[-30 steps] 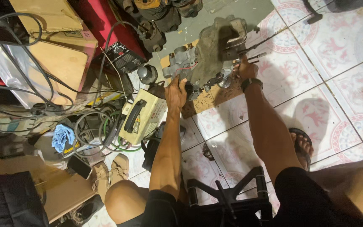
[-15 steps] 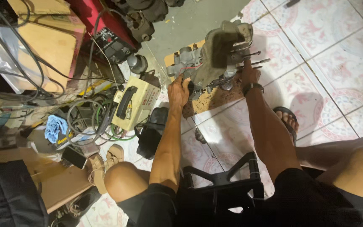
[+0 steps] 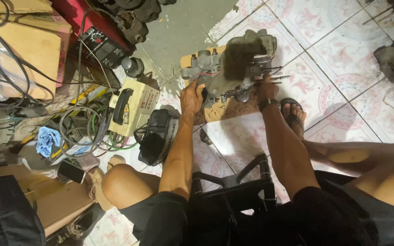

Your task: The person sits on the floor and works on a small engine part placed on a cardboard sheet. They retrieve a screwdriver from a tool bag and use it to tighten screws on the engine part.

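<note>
Head view. A grey metal engine block [image 3: 233, 66] is seen standing on a wooden board [image 3: 226, 109], which lies on the patterned tiled floor [image 3: 343, 59] at about 12 o'clock from the seated person. The left hand [image 3: 191, 95] is closed around the lower edge of the block at its 8 o'clock side, fingers curled on the metal. The right hand [image 3: 266, 87] is pressed against the block at its 4 o'clock side, beside thin protruding rods [image 3: 279, 77]; whether its fingers are clamped or merely laid on cannot be told. A dark band [image 3: 268, 104] is worn on the right wrist. A sandalled foot [image 3: 292, 111] is planted just beside the board at 3 o'clock. A cream-coloured box-shaped machine with a black handle [image 3: 131, 109] is noted at 9 o'clock from the block, with a black bag [image 3: 157, 135] just beside it and coiled cables [image 3: 80, 132] further out. A black stool frame [image 3: 233, 187] is visible between the knees.
</note>
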